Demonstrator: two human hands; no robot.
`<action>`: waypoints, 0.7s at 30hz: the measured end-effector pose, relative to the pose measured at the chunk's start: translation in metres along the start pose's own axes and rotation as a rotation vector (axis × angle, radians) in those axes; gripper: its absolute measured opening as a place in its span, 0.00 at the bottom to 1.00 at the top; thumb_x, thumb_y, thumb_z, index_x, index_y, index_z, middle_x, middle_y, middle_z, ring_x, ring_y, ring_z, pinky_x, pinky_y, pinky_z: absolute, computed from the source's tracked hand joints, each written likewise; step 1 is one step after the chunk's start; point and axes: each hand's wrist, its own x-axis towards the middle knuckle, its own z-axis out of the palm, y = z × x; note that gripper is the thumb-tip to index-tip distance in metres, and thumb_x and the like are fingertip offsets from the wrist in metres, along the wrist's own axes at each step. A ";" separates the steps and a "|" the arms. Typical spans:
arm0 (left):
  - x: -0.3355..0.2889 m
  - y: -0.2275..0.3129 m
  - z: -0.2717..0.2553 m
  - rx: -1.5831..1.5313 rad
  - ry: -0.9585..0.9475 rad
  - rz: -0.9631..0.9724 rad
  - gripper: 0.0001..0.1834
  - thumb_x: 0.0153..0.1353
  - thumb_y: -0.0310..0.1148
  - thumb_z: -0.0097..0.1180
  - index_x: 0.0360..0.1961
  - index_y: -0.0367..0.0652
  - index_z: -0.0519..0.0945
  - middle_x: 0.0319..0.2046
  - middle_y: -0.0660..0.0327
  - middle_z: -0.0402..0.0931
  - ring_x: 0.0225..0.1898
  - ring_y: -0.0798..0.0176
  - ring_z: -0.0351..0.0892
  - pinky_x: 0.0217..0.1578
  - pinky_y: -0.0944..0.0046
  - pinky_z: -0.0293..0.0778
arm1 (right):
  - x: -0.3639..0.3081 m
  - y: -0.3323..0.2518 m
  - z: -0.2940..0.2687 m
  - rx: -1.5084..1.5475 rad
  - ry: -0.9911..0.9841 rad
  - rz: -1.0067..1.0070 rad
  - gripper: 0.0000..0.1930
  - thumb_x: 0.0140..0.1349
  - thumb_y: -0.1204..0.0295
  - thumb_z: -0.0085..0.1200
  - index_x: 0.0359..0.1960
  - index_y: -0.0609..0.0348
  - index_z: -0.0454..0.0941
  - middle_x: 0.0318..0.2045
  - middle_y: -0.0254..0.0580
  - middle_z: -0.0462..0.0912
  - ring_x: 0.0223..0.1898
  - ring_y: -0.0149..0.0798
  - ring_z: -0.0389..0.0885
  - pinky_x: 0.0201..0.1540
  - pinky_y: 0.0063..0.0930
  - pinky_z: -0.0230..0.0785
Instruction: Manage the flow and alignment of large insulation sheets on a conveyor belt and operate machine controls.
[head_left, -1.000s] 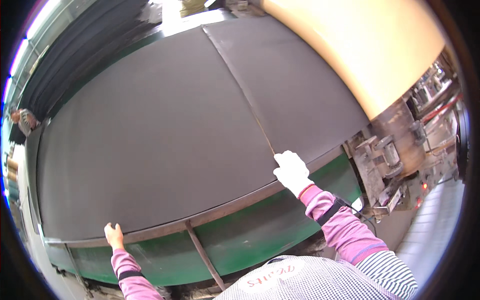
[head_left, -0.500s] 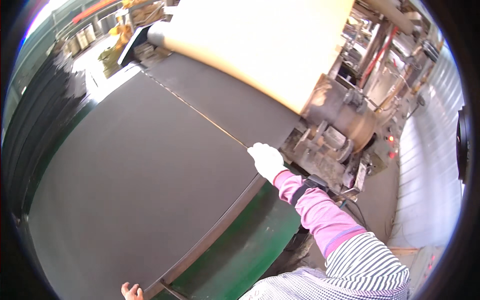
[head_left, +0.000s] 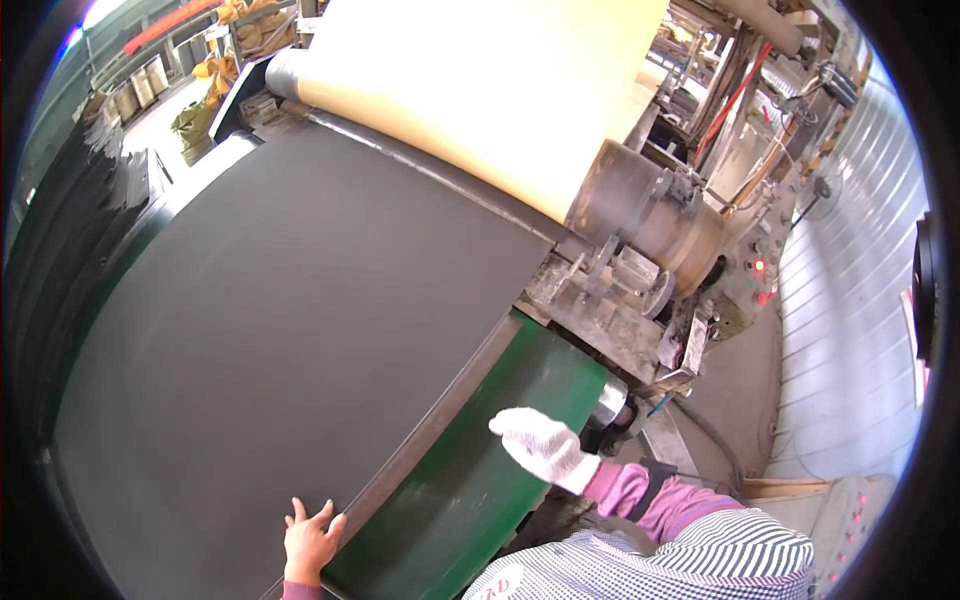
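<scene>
The bare left hand (head_left: 308,540), fingers spread apart, is pressing flat on the near edge of the dark sheet (head_left: 280,330), steadying it on the green tabletop (head_left: 470,480). The gloved right hand (head_left: 545,447), fingers together, is hovering above the tabletop, holding nothing.

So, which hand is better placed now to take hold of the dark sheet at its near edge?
Left, probably. The bare left hand already rests on the near edge of the dark sheet, while the gloved right hand hangs open over the green table, apart from the sheet.
</scene>
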 end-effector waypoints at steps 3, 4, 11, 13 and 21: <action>0.023 0.043 0.005 0.028 0.052 0.036 0.32 0.63 0.65 0.53 0.62 0.64 0.80 0.71 0.37 0.60 0.62 0.15 0.65 0.61 0.38 0.71 | -0.026 -0.026 0.007 0.141 -0.034 0.043 0.13 0.65 0.75 0.57 0.51 0.50 0.83 0.45 0.42 0.86 0.46 0.45 0.86 0.48 0.33 0.80; 0.031 0.053 0.009 0.015 0.078 0.057 0.32 0.63 0.66 0.53 0.63 0.63 0.79 0.71 0.38 0.61 0.61 0.15 0.66 0.61 0.39 0.71 | -0.031 -0.036 0.011 0.199 -0.098 0.084 0.13 0.66 0.74 0.57 0.51 0.49 0.83 0.45 0.42 0.86 0.46 0.45 0.86 0.48 0.33 0.81; 0.002 -0.037 0.033 -0.253 0.519 -0.096 0.21 0.69 0.46 0.54 0.42 0.38 0.87 0.46 0.46 0.85 0.55 0.48 0.82 0.57 0.52 0.75 | -0.034 -0.071 0.027 0.382 -0.357 0.142 0.15 0.72 0.59 0.54 0.55 0.45 0.82 0.46 0.37 0.87 0.44 0.41 0.88 0.47 0.31 0.81; -0.033 -0.096 0.033 -0.076 0.513 -0.406 0.20 0.66 0.43 0.57 0.34 0.34 0.85 0.36 0.48 0.84 0.43 0.45 0.82 0.50 0.47 0.76 | -0.034 -0.068 0.022 0.314 -0.470 0.236 0.15 0.72 0.58 0.54 0.55 0.46 0.81 0.46 0.37 0.87 0.45 0.42 0.88 0.48 0.31 0.80; -0.082 -0.136 0.061 -0.100 0.686 -0.065 0.20 0.71 0.44 0.54 0.40 0.36 0.87 0.42 0.48 0.84 0.48 0.45 0.81 0.53 0.49 0.74 | -0.057 -0.045 0.013 0.245 -0.668 0.346 0.19 0.73 0.56 0.50 0.57 0.52 0.80 0.52 0.39 0.85 0.54 0.39 0.83 0.59 0.29 0.74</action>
